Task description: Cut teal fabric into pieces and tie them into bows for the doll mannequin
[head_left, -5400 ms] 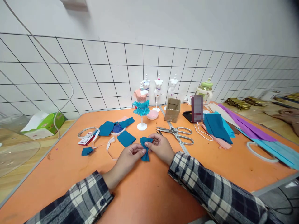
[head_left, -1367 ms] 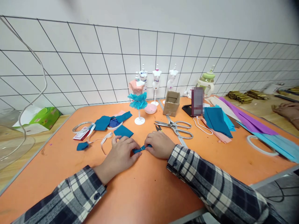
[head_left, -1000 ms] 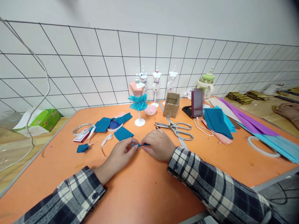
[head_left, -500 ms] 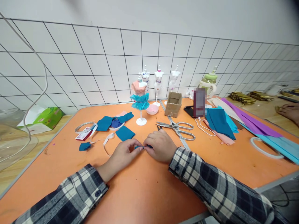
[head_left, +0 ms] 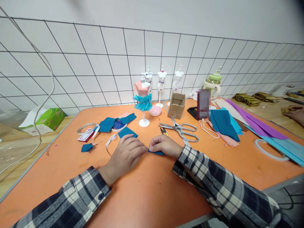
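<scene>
Just in front of me, a folded piece of teal crepe paper [head_left: 157,152] lies low over the orange table [head_left: 133,196]. My right hand [head_left: 166,145] pinches its upper edge between thumb and fingertips. My left hand [head_left: 128,154] is closed, back upward, with its fingertips meeting at the paper's left end; its thumb is hidden. Beyond the left hand lies a flat teal square [head_left: 127,132]. Small yellow-handled snips [head_left: 163,131] rest just behind the right hand, and large metal scissors [head_left: 179,128] lie behind them.
A dress-form stand with a ruffled turquoise skirt [head_left: 143,103] stands at the back, near a pink bowl [head_left: 155,110] and a cardboard box [head_left: 176,106]. A phone [head_left: 203,104] leans upright. Coloured sheets [head_left: 223,123] cover the right side. Tape rolls [head_left: 86,128] and scraps lie left.
My left hand has turned over from a thumb-side pinch to back upward. My right hand's fingers have shifted, and more of the teal paper shows beneath them. The snips are more exposed.
</scene>
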The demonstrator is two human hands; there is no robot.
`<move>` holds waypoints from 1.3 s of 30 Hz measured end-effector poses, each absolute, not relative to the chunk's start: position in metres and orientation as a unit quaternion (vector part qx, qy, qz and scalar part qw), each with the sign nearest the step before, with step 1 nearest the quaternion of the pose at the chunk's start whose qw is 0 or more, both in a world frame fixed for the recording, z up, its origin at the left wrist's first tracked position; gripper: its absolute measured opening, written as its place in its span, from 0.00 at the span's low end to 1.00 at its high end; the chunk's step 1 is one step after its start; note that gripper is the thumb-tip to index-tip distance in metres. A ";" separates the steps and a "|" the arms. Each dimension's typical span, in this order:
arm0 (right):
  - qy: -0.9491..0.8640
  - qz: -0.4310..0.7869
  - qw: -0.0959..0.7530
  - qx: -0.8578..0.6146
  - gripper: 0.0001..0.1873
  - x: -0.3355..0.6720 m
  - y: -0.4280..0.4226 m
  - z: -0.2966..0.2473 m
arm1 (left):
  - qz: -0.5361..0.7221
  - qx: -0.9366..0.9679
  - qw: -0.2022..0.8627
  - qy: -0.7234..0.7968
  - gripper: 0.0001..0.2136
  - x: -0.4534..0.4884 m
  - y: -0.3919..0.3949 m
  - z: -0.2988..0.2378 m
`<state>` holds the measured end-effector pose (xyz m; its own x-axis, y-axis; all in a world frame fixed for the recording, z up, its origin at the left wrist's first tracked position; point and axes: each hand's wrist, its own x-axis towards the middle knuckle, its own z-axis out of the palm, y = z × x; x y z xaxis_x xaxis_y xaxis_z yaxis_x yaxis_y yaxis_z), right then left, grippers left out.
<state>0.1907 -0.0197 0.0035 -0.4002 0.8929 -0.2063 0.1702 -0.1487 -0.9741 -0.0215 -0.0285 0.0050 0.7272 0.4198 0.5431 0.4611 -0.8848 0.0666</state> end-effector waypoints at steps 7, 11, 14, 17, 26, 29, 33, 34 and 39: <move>-0.590 0.604 0.335 -0.418 0.07 0.192 -0.020 0.005 | -0.296 -0.926 0.025 -0.232 0.12 -0.023 -0.027 0.004; -0.608 0.559 0.395 -0.402 0.11 0.193 -0.020 0.003 | -0.315 -0.919 0.027 -0.237 0.11 -0.024 -0.025 0.002; -0.629 0.518 0.414 -0.406 0.11 0.193 -0.019 0.001 | -0.325 -0.910 0.018 -0.256 0.10 -0.025 -0.023 0.000; -0.658 0.464 0.419 -0.420 0.10 0.194 -0.019 0.000 | -0.334 -0.907 0.013 -0.257 0.11 -0.025 -0.023 0.001; -0.826 0.081 0.390 -0.399 0.28 0.195 -0.034 0.008 | -0.379 -0.798 -0.170 -0.436 0.08 -0.019 -0.018 -0.007; -0.816 0.113 0.382 -0.419 0.33 0.193 -0.032 0.004 | -0.381 -0.729 -0.281 -0.493 0.13 -0.017 -0.014 -0.008; -0.748 0.321 0.359 -0.457 0.27 0.191 -0.024 -0.007 | -0.380 -0.700 -0.351 -0.492 0.16 -0.015 -0.013 -0.008; -0.725 0.371 0.353 -0.461 0.24 0.191 -0.021 -0.010 | -0.375 -0.703 -0.356 -0.489 0.16 -0.015 -0.012 -0.009; -0.698 0.404 0.325 -0.493 0.14 0.197 -0.012 -0.018 | -0.352 -0.747 -0.285 -0.487 0.13 -0.020 -0.008 -0.020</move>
